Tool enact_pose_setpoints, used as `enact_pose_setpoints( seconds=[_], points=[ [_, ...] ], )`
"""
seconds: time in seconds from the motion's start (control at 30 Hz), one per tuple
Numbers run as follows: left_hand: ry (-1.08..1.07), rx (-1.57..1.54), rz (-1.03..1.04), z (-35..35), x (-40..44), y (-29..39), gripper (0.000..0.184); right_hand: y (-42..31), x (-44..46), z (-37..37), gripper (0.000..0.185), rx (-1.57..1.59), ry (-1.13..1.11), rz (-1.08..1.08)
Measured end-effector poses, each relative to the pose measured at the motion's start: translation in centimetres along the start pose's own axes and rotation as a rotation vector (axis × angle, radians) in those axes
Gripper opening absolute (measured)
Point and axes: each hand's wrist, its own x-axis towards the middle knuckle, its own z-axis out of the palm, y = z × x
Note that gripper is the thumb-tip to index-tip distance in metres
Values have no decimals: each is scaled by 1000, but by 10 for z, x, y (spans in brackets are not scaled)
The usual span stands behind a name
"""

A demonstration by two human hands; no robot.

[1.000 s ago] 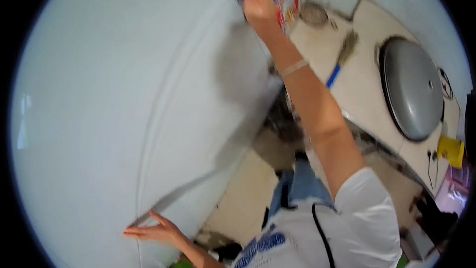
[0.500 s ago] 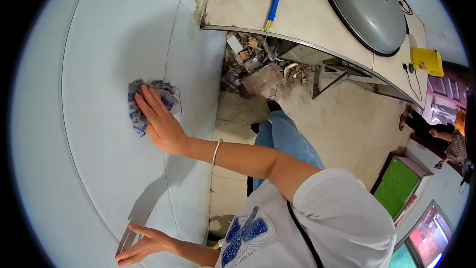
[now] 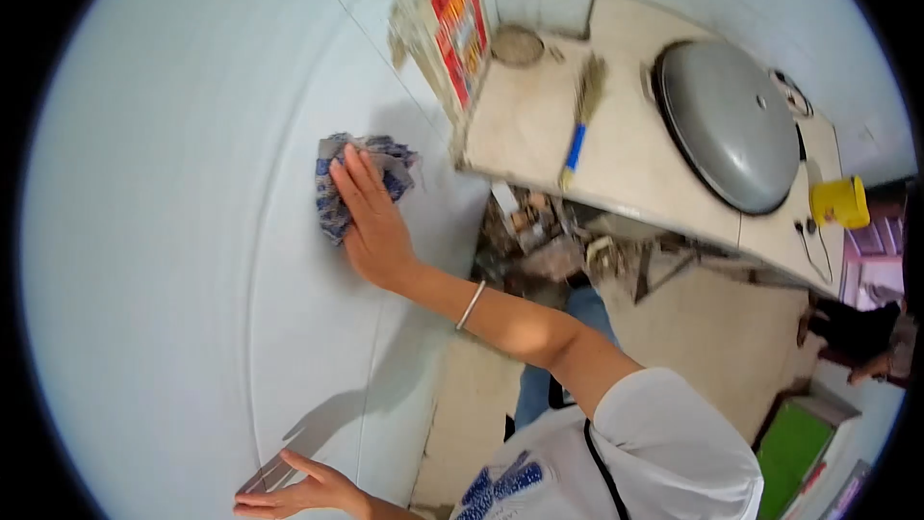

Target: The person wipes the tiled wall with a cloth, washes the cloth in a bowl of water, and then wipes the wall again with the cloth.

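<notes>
A blue and grey crumpled cloth (image 3: 332,197) lies against the pale wall (image 3: 192,231), pinned under my right hand (image 3: 375,231). The fingers of that hand are nearly straight and close together over the cloth. A thin bracelet is on my right wrist. At the lower left, my left hand (image 3: 303,493) touches the wall with its thumb apart from the fingers and holds nothing.
A counter (image 3: 635,164) carries a short broom (image 3: 577,140), a large grey lid (image 3: 727,125) and a yellow container (image 3: 839,202). Rubble (image 3: 529,231) lies beneath. A red printed sheet (image 3: 460,29) is near the corner. A person (image 3: 857,327) is at the far right.
My right hand and the cloth have come down the wall from the upper position of a second ago. My left hand stays low on the wall. The view has shifted.
</notes>
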Motion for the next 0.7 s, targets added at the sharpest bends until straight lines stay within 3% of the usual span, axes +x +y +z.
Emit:
enact_pose_setpoints(
  seconds=[0.03, 0.2, 0.33, 0.43, 0.53, 0.57, 0.6, 0.7],
  points=[
    [-9, 21, 61, -6, 12, 18, 79, 0, 27, -10, 71, -8, 35, -79],
    [-20, -18, 70, 7, 54, 83, 72, -7, 145, -46, 66, -14, 150, -364],
    [111, -15, 108, 40, 95, 127, 64, 8, 233, -72, 66, 103, 89, -313],
    [282, 248, 205, 65, 116, 128, 61, 68, 302, -82, 62, -18, 289, -340],
    [338, 335, 286, 72, 128, 130, 60, 162, 359, -102, 54, 116, 319, -161],
    [321, 377, 315, 72, 133, 134, 60, 197, 370, -105, 53, 12, 368, -27],
    [316, 390, 322, 72, 133, 136, 60, 240, 367, -105, 53, 129, 341, 101],
    [322, 379, 329, 72, 133, 137, 59, 269, 351, -124, 54, 430, 206, 342]
  ],
)
